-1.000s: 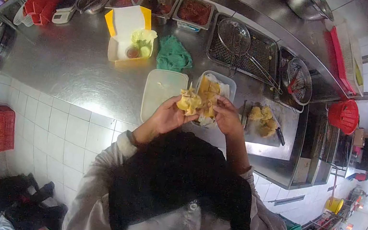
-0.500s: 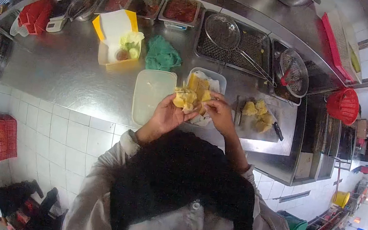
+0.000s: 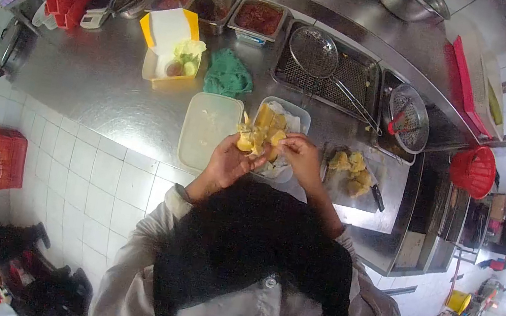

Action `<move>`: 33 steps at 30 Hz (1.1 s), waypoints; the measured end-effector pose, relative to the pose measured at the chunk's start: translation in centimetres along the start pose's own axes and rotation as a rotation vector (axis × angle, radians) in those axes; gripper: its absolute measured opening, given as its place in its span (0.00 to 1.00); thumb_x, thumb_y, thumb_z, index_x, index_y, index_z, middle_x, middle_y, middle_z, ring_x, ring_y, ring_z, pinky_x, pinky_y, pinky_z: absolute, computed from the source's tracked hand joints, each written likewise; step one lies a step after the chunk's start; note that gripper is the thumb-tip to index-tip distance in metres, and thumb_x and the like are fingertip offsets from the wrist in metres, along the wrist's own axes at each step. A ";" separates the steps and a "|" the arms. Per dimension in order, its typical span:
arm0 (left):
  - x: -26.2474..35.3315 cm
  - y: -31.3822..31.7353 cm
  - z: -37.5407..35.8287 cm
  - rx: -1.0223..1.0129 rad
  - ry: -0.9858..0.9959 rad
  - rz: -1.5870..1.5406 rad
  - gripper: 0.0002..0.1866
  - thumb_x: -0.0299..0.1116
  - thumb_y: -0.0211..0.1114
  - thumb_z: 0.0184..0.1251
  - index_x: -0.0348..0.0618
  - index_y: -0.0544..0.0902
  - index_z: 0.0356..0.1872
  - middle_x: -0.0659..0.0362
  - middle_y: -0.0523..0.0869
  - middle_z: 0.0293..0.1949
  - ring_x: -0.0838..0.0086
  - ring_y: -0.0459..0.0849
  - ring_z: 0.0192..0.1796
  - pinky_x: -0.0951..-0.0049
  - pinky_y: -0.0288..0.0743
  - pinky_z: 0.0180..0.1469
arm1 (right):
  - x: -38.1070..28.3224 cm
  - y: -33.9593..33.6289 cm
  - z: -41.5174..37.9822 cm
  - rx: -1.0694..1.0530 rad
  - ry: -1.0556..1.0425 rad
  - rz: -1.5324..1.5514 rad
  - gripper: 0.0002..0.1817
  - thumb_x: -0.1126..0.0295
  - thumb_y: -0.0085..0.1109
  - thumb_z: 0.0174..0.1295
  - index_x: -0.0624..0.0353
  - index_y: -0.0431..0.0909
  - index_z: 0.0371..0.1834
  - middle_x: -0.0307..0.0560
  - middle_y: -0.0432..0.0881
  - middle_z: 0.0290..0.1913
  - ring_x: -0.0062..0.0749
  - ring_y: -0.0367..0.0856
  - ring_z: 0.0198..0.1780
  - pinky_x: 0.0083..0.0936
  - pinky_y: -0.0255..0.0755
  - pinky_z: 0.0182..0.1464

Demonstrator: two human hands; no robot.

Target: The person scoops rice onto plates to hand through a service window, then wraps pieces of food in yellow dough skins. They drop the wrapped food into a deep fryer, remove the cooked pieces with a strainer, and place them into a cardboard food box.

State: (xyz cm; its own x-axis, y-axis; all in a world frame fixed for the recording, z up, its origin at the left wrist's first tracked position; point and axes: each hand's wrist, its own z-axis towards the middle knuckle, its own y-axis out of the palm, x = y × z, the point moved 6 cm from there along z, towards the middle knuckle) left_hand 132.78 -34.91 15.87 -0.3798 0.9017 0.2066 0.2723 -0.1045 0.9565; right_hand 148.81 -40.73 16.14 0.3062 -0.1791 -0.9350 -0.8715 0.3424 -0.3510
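Observation:
My left hand is closed round a yellow food piece, palm up, over the gap between two plastic containers. To its right, my right hand pinches a small yellow piece near the same food. Behind both hands is a lined container with more yellow food in it. A pale lid or shallow container lies to the left. On the cutting board at the right rest several yellow pieces beside a black-handled knife.
An open yellow-white box with greens and a green cloth lie behind the lid. Sauce trays, a wire strainer on a rack tray and a second strainer line the back. A red basket is at right.
The view has shifted slightly. My right hand has moved a little away from the food in my left hand, with a small yellow piece between its fingers.

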 end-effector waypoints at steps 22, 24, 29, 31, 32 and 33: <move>-1.2 0.6 -1.4 0.099 0.120 -0.065 0.26 0.47 0.44 0.70 0.38 0.63 0.60 0.48 0.71 0.58 0.58 0.73 0.58 0.57 0.68 0.60 | -3.2 0.8 0.3 -0.187 -0.156 -0.222 0.06 0.73 0.59 0.55 0.63 0.77 0.34 0.46 0.78 0.33 0.33 0.79 0.32 0.25 0.72 0.34; -1.0 0.8 -1.7 0.113 0.109 -0.022 0.26 0.47 0.44 0.70 0.38 0.63 0.60 0.48 0.72 0.58 0.58 0.73 0.58 0.58 0.68 0.60 | -3.2 0.8 0.3 -0.209 -0.117 -0.226 0.06 0.73 0.59 0.56 0.63 0.76 0.34 0.47 0.78 0.33 0.33 0.79 0.32 0.26 0.72 0.34; -1.1 0.4 -1.6 0.174 0.106 0.026 0.27 0.48 0.45 0.69 0.38 0.63 0.61 0.49 0.72 0.57 0.60 0.74 0.57 0.60 0.68 0.60 | -2.7 1.4 0.2 -0.145 -0.199 -0.192 0.07 0.69 0.54 0.59 0.62 0.74 0.34 0.53 0.79 0.34 0.49 0.78 0.38 0.35 0.72 0.41; -1.0 0.2 -1.7 0.147 0.108 0.069 0.27 0.48 0.45 0.68 0.41 0.64 0.61 0.52 0.72 0.59 0.60 0.71 0.60 0.59 0.64 0.64 | -3.2 1.6 0.2 -0.172 -0.285 -0.324 0.07 0.70 0.54 0.58 0.62 0.75 0.36 0.54 0.78 0.36 0.50 0.78 0.39 0.35 0.72 0.42; -0.9 -0.3 -1.7 0.147 0.110 0.070 0.27 0.48 0.45 0.68 0.41 0.64 0.61 0.52 0.72 0.59 0.60 0.71 0.60 0.59 0.64 0.64 | -3.6 2.0 0.0 -0.195 -0.368 -0.457 0.07 0.70 0.54 0.58 0.61 0.75 0.37 0.55 0.78 0.38 0.50 0.77 0.41 0.36 0.72 0.43; -0.9 -0.5 -1.6 0.127 0.103 0.070 0.27 0.48 0.45 0.68 0.41 0.64 0.61 0.52 0.71 0.59 0.60 0.71 0.60 0.59 0.64 0.64 | -3.7 2.1 -0.1 -0.196 -0.369 -0.457 0.07 0.70 0.54 0.58 0.61 0.75 0.37 0.55 0.78 0.38 0.50 0.77 0.41 0.36 0.72 0.43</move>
State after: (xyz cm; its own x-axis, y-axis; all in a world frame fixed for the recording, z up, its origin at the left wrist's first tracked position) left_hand 131.57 -36.33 15.50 -0.4426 0.8456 0.2984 0.4086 -0.1061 0.9065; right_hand 145.87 -39.43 18.85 0.7468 0.0754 -0.6608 -0.6645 0.1245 -0.7368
